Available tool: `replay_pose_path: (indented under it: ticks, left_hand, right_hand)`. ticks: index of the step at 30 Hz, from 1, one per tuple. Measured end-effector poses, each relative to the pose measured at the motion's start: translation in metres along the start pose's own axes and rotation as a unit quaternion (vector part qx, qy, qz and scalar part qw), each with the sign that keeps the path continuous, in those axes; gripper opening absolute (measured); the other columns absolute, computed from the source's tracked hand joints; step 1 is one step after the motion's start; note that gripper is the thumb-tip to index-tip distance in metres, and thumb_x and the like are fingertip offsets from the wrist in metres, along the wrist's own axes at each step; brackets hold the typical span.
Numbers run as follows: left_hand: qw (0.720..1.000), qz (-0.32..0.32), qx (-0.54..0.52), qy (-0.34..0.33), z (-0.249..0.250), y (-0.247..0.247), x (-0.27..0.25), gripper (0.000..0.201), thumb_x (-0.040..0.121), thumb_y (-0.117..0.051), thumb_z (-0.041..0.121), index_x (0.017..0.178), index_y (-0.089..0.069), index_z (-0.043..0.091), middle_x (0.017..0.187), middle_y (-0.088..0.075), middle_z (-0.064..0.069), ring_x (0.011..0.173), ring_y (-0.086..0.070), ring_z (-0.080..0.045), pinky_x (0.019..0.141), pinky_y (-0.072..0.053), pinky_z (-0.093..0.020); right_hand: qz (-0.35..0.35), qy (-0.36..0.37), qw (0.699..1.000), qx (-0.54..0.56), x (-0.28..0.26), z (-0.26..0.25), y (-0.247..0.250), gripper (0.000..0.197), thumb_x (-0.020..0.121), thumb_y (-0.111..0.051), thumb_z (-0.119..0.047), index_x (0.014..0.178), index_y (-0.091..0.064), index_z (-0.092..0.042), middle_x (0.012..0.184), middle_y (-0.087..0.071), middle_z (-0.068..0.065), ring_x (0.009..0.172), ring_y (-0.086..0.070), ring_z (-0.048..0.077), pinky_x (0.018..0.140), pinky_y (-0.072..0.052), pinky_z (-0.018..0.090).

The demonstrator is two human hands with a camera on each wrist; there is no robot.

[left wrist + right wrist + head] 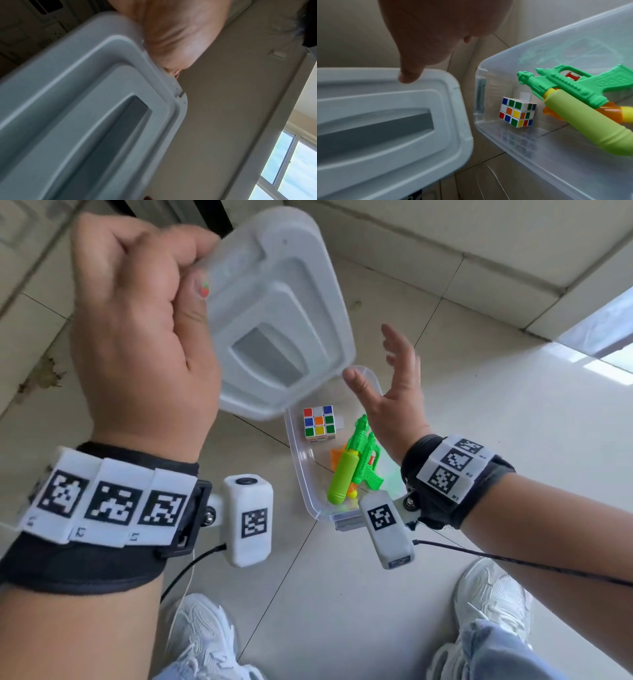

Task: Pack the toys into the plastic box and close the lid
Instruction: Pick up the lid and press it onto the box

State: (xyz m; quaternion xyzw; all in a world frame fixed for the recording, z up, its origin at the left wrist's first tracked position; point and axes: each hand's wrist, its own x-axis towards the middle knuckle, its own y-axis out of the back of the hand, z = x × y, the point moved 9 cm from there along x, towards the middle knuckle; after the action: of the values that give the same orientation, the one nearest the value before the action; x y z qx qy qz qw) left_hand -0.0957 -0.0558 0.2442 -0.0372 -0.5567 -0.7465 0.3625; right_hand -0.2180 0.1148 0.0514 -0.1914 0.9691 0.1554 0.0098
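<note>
Lid (274,313) first: we pinch its edge in our left hand (137,337), fingers curled round the rim, and it hangs tilted in the air up and to the left of the box (303,470). In the box on the floor lie the puzzle cube (319,422) and the green water gun (356,463). Our right hand (397,392) hovers over the box's far end, fingers spread, holding nothing. We think it best to catch the lid's free edge with it, level the lid, line up the corners, then press down evenly.

Lid (385,121) beside box (539,155) holding cube (517,112), water gun (573,86)
</note>
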Motion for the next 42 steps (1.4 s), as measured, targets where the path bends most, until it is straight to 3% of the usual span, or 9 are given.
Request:
replay_pose_path:
  ticks: [4, 7, 13, 15, 17, 21, 25, 29, 42]
  left_hand:
    - [0.999, -0.004, -0.037, -0.009, -0.005, -0.006, 0.0, 0.036, 0.101, -0.036, 0.028, 0.122, -0.061, 0.013, 0.12, -0.058, -0.018, 0.108, -0.057, -0.024, 0.095, -0.046, -0.029]
    - [0.998, 0.004, -0.055, -0.012, -0.007, -0.009, 0.002, 0.034, 0.101, -0.039, 0.027, 0.121, -0.062, 0.012, 0.119, -0.058, -0.015, 0.108, -0.059, -0.025, 0.095, -0.047, -0.035]
    - [0.982, -0.033, -0.129, 0.131, -0.046, -0.054, -0.025, 0.063, 0.093, -0.055, 0.033, 0.147, -0.031, 0.012, 0.14, -0.036, -0.007, 0.131, -0.043, -0.02, 0.106, -0.04, -0.02]
    - [0.955, -0.075, -0.16, 0.236, -0.064, -0.079, -0.053, 0.08, 0.091, -0.06, 0.03, 0.153, -0.013, 0.013, 0.151, -0.024, -0.01, 0.136, -0.036, -0.017, 0.104, -0.035, -0.008]
    - [0.917, -0.114, -0.192, 0.33, -0.078, -0.104, -0.084, 0.092, 0.089, -0.063, 0.03, 0.154, 0.0, 0.016, 0.159, -0.016, -0.009, 0.143, -0.03, -0.019, 0.116, -0.028, -0.024]
    - [0.848, -0.212, -0.219, 0.434, -0.089, -0.15, -0.14, 0.068, 0.09, -0.058, 0.033, 0.148, -0.026, 0.016, 0.139, -0.055, -0.004, 0.123, -0.056, -0.023, 0.106, -0.043, -0.039]
    - [0.83, -0.278, -0.168, 0.453, -0.084, -0.17, -0.166, 0.044, 0.095, -0.051, 0.03, 0.134, -0.043, 0.012, 0.121, -0.064, -0.007, 0.098, -0.06, -0.025, 0.082, -0.043, -0.029]
    - [0.807, -0.319, -0.136, 0.478, -0.088, -0.189, -0.182, 0.055, 0.093, -0.052, 0.036, 0.139, -0.038, 0.009, 0.13, -0.058, -0.012, 0.113, -0.058, -0.033, 0.093, -0.046, -0.036]
    - [0.831, -0.339, -0.128, 0.423, -0.084, -0.205, -0.183, 0.03, 0.089, -0.06, 0.034, 0.11, -0.056, 0.013, 0.091, -0.066, -0.002, 0.086, -0.063, -0.026, 0.075, -0.048, -0.033]
  right_hand:
    - [-0.03, 0.044, 0.999, -0.005, -0.003, -0.01, -0.004, 0.055, 0.082, -0.061, -0.047, 0.13, -0.045, -0.025, 0.122, -0.051, -0.001, 0.118, -0.048, 0.01, 0.102, -0.039, 0.027]
    - [-0.078, 0.026, 0.997, 0.004, -0.006, -0.009, -0.012, 0.014, 0.089, -0.054, -0.037, 0.082, -0.046, -0.029, 0.07, -0.046, -0.013, 0.062, -0.047, -0.008, 0.059, -0.036, 0.007]
    - [-0.058, -0.038, 0.997, 0.032, -0.014, 0.01, -0.007, 0.032, 0.094, -0.054, -0.027, 0.066, -0.039, -0.029, 0.052, -0.04, -0.013, 0.048, -0.042, -0.004, 0.048, -0.032, 0.009]
    - [-0.069, -0.056, 0.996, 0.019, -0.017, 0.019, -0.008, 0.03, 0.094, -0.055, -0.03, 0.067, -0.04, -0.028, 0.057, -0.04, -0.012, 0.048, -0.042, -0.004, 0.048, -0.032, 0.01]
    - [-0.072, -0.079, 0.994, 0.007, -0.02, 0.03, -0.009, 0.026, 0.093, -0.054, -0.035, 0.071, -0.043, -0.027, 0.061, -0.043, -0.011, 0.051, -0.043, -0.001, 0.051, -0.035, 0.015]
    - [-0.052, -0.131, 0.99, 0.011, -0.032, 0.054, -0.009, 0.018, 0.093, -0.05, -0.037, 0.106, -0.051, -0.025, 0.075, -0.057, -0.006, 0.065, -0.054, 0.016, 0.062, -0.049, 0.033]
    - [-0.059, -0.182, 0.98, -0.056, -0.048, 0.074, -0.003, 0.037, 0.095, -0.047, -0.034, 0.132, -0.045, -0.031, 0.103, -0.062, 0.0, 0.095, -0.061, 0.025, 0.083, -0.052, 0.038]
    - [-0.048, -0.194, 0.967, -0.155, -0.052, 0.087, 0.007, 0.047, 0.093, -0.05, -0.03, 0.139, -0.046, -0.027, 0.127, -0.048, 0.006, 0.121, -0.041, 0.026, 0.109, -0.032, 0.041]
    - [-0.057, -0.248, 0.958, -0.133, -0.055, 0.11, 0.017, 0.049, 0.093, -0.048, -0.022, 0.141, -0.044, -0.022, 0.13, -0.045, 0.005, 0.104, -0.049, 0.016, 0.094, -0.039, 0.026]
